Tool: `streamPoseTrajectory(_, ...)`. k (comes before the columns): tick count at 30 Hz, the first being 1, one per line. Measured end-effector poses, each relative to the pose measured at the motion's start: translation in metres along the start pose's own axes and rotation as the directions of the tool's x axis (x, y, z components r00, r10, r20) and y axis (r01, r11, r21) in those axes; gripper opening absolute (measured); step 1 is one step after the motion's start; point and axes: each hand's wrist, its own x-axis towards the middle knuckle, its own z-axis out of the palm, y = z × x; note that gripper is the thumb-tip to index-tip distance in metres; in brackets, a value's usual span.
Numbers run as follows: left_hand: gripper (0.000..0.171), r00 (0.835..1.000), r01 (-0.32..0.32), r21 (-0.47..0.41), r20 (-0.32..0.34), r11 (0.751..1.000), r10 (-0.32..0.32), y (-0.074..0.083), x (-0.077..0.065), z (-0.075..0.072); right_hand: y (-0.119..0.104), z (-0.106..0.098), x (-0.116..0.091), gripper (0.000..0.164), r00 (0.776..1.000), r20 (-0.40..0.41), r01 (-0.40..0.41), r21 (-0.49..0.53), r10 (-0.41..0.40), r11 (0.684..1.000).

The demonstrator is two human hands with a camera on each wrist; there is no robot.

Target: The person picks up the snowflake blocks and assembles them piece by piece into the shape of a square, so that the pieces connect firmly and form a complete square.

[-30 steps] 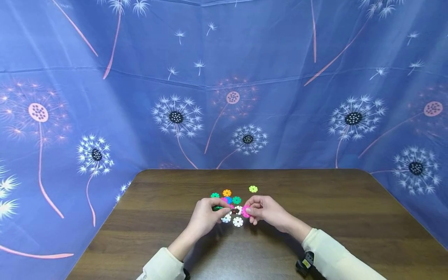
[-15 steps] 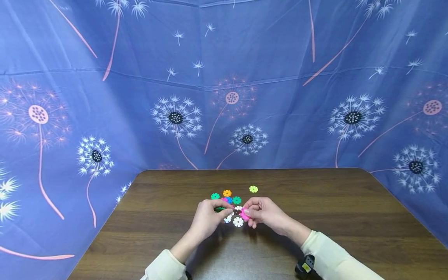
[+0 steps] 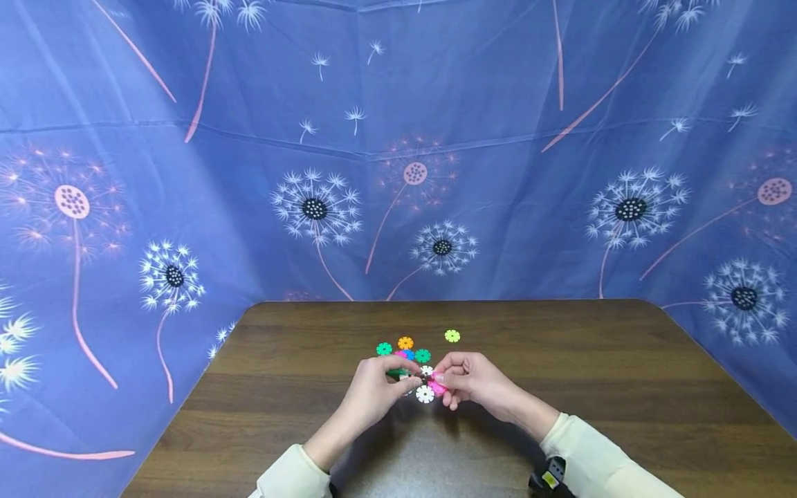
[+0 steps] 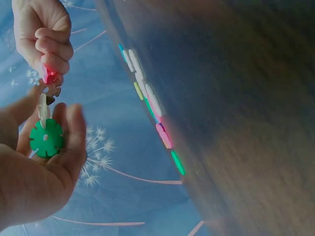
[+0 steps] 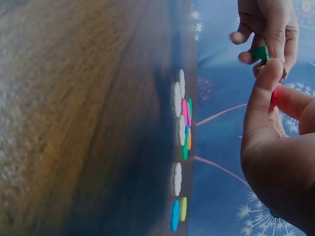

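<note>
My left hand [image 3: 376, 384] pinches a short chain of notched plastic discs between thumb and fingers. In the left wrist view, the chain shows a green disc [image 4: 47, 137], a white disc [image 4: 43, 110] and a brown disc [image 4: 53, 91]. My right hand [image 3: 476, 380] pinches a pink disc [image 3: 438, 387] between thumb and index finger. The pink disc meets the brown one edge to edge; whether their slots have locked cannot be told. Both hands are held above the tabletop, close together. In the right wrist view, my thumb covers most of the pink disc [image 5: 274, 97].
On the brown wooden table [image 3: 280, 360] lie loose discs: a white one [image 3: 425, 394], an orange one [image 3: 405, 343], green ones [image 3: 423, 355], a blue one [image 3: 408, 355] and a yellow-green one [image 3: 452, 336]. A blue dandelion-print cloth [image 3: 498, 173] hangs behind the table.
The hands have come together, my left hand shifting right. The pink disc, once apart from the brown one, now meets it and has tilted.
</note>
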Motion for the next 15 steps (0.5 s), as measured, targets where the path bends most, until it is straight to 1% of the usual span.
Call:
streamPoseTrajectory(3, 0.013, 0.998, -0.061, 0.042, 0.012, 0.997, 0.061, -0.002, -0.001, 0.000, -0.003, 0.002, 0.001, 0.013, 0.999, 0.030, -0.019, 0.013, 0.018, 1.000)
streamPoseTrajectory(5, 0.012, 0.996, -0.084, 0.099, 0.012, 0.991, 0.083, -0.002, -0.002, 0.000, -0.005, 0.003, 0.001, 0.014, 0.998, 0.038, -0.043, -0.009, 0.044, 0.999)
streamPoseTrajectory(7, 0.011, 0.997, -0.074, 0.136, 0.007, 0.988, 0.074, -0.002, -0.002, 0.000, -0.006, 0.000, 0.002, 0.016, 0.998, 0.030, -0.044, -0.098, 0.047, 0.994)
streamPoseTrajectory(9, 0.010, 0.999, -0.047, 0.160, -0.012, 0.986, 0.050, -0.002, -0.003, -0.002, -0.007, -0.010, 0.004, 0.021, 1.000, -0.003, -0.022, -0.230, 0.022, 0.973)
streamPoseTrajectory(11, 0.010, 0.999, -0.012, 0.165, -0.033, 0.986, 0.017, -0.001, -0.003, -0.004, -0.007, -0.027, 0.006, 0.024, 0.998, -0.062, 0.003, -0.374, -0.028, 0.927)
streamPoseTrajectory(13, 0.010, 0.999, 0.016, 0.162, -0.049, 0.987, -0.009, -0.001, -0.003, -0.006, -0.003, -0.048, 0.008, 0.021, 0.987, -0.139, 0.003, -0.512, -0.086, 0.859)
streamPoseTrajectory(15, 0.010, 0.998, 0.024, 0.156, -0.053, 0.987, -0.016, -0.001, -0.003, -0.008, 0.002, -0.067, 0.008, 0.016, 0.971, -0.201, -0.025, -0.627, -0.130, 0.779)
